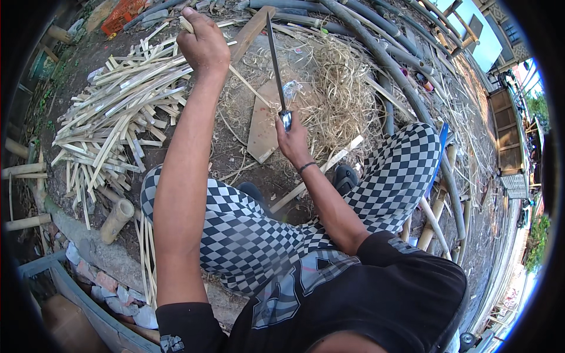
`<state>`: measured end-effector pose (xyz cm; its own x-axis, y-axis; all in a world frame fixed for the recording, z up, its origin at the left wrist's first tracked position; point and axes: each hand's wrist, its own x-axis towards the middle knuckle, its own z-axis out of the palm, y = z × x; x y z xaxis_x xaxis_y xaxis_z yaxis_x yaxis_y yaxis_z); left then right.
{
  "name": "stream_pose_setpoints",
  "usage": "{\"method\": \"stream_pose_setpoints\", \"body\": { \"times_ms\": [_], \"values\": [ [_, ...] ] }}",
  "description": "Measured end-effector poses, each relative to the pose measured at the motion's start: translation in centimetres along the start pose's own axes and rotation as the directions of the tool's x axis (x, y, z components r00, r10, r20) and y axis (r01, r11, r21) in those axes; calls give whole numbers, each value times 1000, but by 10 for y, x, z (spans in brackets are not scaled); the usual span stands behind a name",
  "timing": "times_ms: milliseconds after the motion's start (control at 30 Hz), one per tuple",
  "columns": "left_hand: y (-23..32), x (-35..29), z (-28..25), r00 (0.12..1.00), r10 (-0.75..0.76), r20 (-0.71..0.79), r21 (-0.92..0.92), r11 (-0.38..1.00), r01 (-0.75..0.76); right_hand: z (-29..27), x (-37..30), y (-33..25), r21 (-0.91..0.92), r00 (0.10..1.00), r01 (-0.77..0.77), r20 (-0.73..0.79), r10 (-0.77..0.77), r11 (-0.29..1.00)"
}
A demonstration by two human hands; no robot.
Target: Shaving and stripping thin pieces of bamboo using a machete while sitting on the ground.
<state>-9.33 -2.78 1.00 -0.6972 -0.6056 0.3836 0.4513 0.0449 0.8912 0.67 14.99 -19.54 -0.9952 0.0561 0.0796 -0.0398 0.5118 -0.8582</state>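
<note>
My left hand [203, 44] is raised at the far left and closed round a pale bamboo strip [186, 25], whose end sticks out by the thumb. Another length of thin strip [250, 85] slants from near that wrist toward my right hand; I cannot tell if it is the same piece. In front of my lap, my right hand [292, 138] grips a long knife [275, 62] by its handle, the narrow blade pointing up and away. Beneath the knife lies a flat brown board [263, 132]. A wooden plank [252, 32] stands behind the blade.
To the left is a big heap of split bamboo strips [120, 106]. Curled shavings [341, 88] cover the ground at right of the board. Long bamboo poles [376, 50] lie at the back. An orange crate [120, 16] is at far left, a cut bamboo stump [118, 220] nearer.
</note>
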Motion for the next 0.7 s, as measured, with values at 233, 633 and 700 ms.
{"method": "stream_pose_setpoints", "body": {
  "times_ms": [233, 633, 700],
  "values": [
    [3, 0, 30, 995, -63, 76, -217, 973, 78, 13, -11, 110, -275, 977, -142, 117, 180, 951],
    [4, -2, 14, 998, -49, 35, -90, 995, 52, 12, -8, 46, -48, 998, -34, 42, 36, 998],
    [0, 0, 20, 995, -43, 91, -216, 974, 62, 15, -10, 78, -98, 999, -38, 28, 41, 994]
  ]
}}
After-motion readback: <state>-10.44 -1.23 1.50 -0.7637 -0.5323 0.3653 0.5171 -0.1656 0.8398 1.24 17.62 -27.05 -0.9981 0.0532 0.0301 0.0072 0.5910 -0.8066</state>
